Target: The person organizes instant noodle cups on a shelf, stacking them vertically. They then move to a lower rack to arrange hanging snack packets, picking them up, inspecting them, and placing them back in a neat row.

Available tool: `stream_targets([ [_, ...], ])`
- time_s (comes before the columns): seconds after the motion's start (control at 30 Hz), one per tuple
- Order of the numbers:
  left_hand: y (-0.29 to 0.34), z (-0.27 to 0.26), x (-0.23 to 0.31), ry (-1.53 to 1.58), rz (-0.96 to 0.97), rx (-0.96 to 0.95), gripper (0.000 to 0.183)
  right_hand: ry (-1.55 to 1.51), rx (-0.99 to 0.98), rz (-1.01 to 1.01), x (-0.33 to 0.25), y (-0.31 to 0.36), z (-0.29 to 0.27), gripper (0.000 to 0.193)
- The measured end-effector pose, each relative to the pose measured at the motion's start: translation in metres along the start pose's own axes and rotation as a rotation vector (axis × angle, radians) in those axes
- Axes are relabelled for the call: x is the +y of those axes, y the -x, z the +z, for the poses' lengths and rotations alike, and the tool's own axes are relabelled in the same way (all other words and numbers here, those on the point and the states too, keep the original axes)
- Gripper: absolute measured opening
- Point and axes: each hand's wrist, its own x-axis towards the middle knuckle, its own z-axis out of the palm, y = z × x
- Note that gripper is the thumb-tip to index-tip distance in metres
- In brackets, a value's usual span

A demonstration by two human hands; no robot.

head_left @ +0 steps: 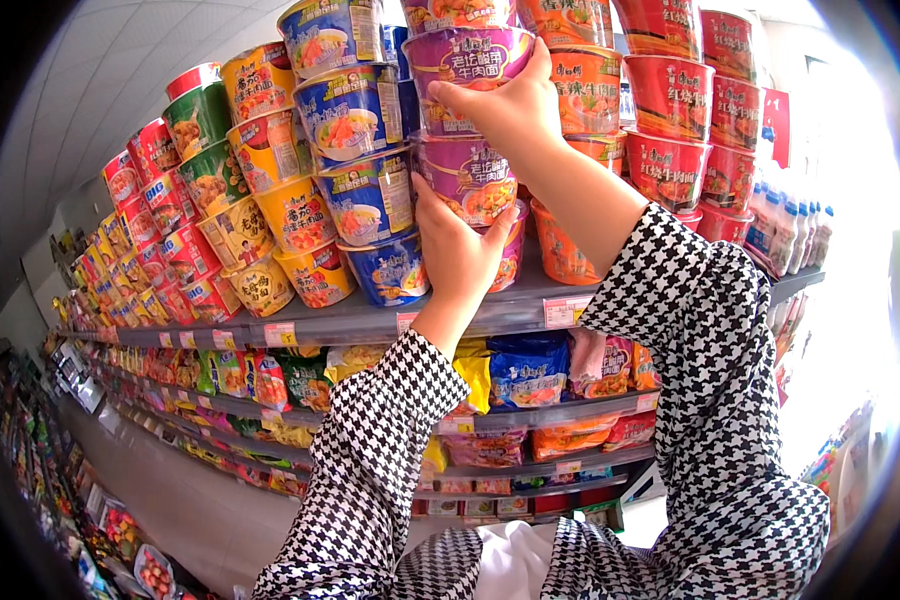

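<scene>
head view: hands (pixel 518 108) partly hide purple tubs (pixel 475 174), grip unclear.

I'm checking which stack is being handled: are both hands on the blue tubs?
No, the left hand and right hand are both on the stacked purple tubs.

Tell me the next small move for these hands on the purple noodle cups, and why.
Probably a gentle nudge of the upper purple cup with the right hand to square it over the lower purple cup, which the left hand can steady. Both hands are on neighbouring cups, one above the other, and a third cup rests on top, so a quick push might topple it.
</scene>
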Motion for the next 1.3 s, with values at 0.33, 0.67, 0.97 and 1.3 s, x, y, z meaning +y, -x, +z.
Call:
stream_targets([
  [0.33,0.000,0.010,-0.010,-0.105,0.046,-0.010,0.116,0.040,0.022,-0.066,0.010,-0.004,0.007,0.131],
  [0.67,-0.005,0.001,-0.008,-0.045,-0.035,-0.077,0.109,-0.039,-0.005,-0.021,0.001,0.002,0.003,0.129],
  [0.97,-0.014,-0.009,-0.008,-0.057,0.053,-0.159,0.100,0.122,0.036,-0.055,0.017,0.000,0.023,0.132],
  [1.3,-0.019,-0.018,-0.001,-0.032,-0.042,-0.249,0.096,0.113,0.011,0.008,0.015,-0.001,0.025,0.130],
])
